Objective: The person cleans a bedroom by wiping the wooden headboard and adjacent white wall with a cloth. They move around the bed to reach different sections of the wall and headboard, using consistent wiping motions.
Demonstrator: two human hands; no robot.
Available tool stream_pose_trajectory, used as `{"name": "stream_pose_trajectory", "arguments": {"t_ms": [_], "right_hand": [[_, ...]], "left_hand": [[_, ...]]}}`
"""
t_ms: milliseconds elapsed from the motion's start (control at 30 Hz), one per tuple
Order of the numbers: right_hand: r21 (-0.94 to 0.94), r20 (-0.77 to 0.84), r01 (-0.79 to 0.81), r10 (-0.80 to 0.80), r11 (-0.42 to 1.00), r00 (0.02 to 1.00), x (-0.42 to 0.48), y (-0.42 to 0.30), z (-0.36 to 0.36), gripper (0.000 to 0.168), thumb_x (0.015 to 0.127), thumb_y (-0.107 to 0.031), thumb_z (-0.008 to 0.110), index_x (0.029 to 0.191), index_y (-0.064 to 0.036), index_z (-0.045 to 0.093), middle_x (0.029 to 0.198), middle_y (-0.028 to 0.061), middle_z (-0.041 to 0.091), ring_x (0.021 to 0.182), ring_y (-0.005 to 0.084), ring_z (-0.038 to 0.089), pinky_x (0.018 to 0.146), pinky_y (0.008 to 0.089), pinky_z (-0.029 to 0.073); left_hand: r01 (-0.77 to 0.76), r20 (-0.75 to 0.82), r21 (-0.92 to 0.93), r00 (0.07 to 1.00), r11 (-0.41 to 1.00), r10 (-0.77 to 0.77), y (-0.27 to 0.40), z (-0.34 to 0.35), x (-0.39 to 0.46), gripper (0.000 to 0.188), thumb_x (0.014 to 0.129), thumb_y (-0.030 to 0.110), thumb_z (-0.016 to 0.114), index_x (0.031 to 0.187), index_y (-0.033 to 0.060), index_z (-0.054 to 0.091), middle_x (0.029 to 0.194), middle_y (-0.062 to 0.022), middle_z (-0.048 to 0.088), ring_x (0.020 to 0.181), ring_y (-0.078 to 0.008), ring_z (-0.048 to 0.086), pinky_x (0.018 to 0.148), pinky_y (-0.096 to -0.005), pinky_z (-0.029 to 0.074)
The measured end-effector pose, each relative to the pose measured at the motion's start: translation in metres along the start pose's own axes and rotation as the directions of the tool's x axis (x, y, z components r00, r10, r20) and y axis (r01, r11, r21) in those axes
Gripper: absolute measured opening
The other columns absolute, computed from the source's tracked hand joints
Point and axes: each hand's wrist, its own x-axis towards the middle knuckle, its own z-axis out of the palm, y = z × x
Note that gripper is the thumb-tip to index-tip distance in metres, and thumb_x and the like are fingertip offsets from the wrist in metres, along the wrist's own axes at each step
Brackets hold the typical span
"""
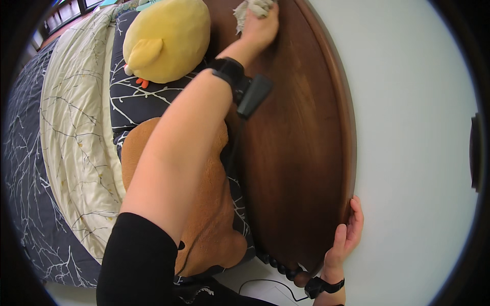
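My left hand (262, 28) is at the top of the view, pressing a crumpled light grey cloth (249, 13) against the front of a dark brown wooden headboard (291, 153). A black strap with a small device (233, 76) circles that wrist. Lower right, my right hand (347, 235) grips the rounded top rail of the headboard, thumb on the front and fingers over the edge. My left forearm crosses in front of a brown plush toy (212, 214) and hides part of it.
A yellow chick plush (168, 42) lies on a dark branch-patterned pillow (130, 99). Left of it spreads a cream duvet (76, 134). Behind the headboard rises a pale wall (413, 134). A thin black cable (268, 280) curves near my right wrist, beside dark turned wooden beads (281, 267).
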Motion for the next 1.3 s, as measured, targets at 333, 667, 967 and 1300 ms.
{"name": "stream_pose_trajectory", "arguments": {"t_ms": [333, 667, 967, 1300], "right_hand": [[-0.033, 0.016, 0.017, -0.017, 0.999, 1.000, 0.004, -0.008, 0.004, 0.051, 0.091, -0.019, 0.049, 0.134, 0.006, 0.039, 0.142, 0.0200, 0.036, 0.133, 0.0304, 0.034, 0.111, 0.0407, 0.025], [-0.065, -0.010, 0.007, -0.007, 0.998, 1.000, 0.002, -0.007, 0.005, 0.051, 0.091, -0.019, 0.051, 0.133, 0.007, 0.041, 0.142, 0.0196, 0.038, 0.134, 0.0301, 0.034, 0.112, 0.0406, 0.024], [-0.073, 0.005, 0.019, -0.019, 0.997, 1.000, 0.004, -0.004, 0.002, 0.053, 0.089, -0.021, 0.052, 0.132, 0.007, 0.041, 0.141, 0.0206, 0.038, 0.134, 0.0314, 0.034, 0.111, 0.0418, 0.024], [-0.076, 0.019, 0.005, -0.003, 0.997, 1.000, 0.003, -0.002, 0.001, 0.052, 0.087, -0.018, 0.052, 0.133, 0.005, 0.040, 0.141, 0.0204, 0.037, 0.133, 0.0317, 0.034, 0.111, 0.0423, 0.025]], "left_hand": [[0.614, 0.022, -0.206, 0.782, 0.762, -0.623, -0.159, -0.013, -0.204, 0.074, 0.096, 0.051, 0.037, 0.146, -0.0023, 0.022, 0.153, -0.0146, 0.022, 0.142, -0.0254, 0.020, 0.114, -0.0313, 0.017], [0.183, 0.102, -0.184, 0.981, 0.966, -0.166, -0.014, 0.027, -0.339, 0.070, 0.088, 0.005, 0.056, 0.147, 0.0026, 0.018, 0.153, -0.0185, 0.014, 0.143, -0.0368, 0.009, 0.114, -0.0453, 0.008], [0.429, 0.070, -0.373, 0.897, 0.823, -0.437, -0.053, -0.003, -0.214, 0.056, 0.094, 0.022, 0.054, 0.140, -0.0016, 0.032, 0.144, -0.0157, 0.036, 0.136, -0.0267, 0.030, 0.111, -0.0351, 0.024], [-0.099, -0.041, -0.184, 0.995, 0.978, 0.093, 0.039, 0.029, -0.077, 0.049, 0.092, 0.023, 0.054, 0.135, 0.0055, 0.039, 0.143, -0.0190, 0.036, 0.129, -0.0368, 0.032, 0.110, -0.0474, 0.019]]}}
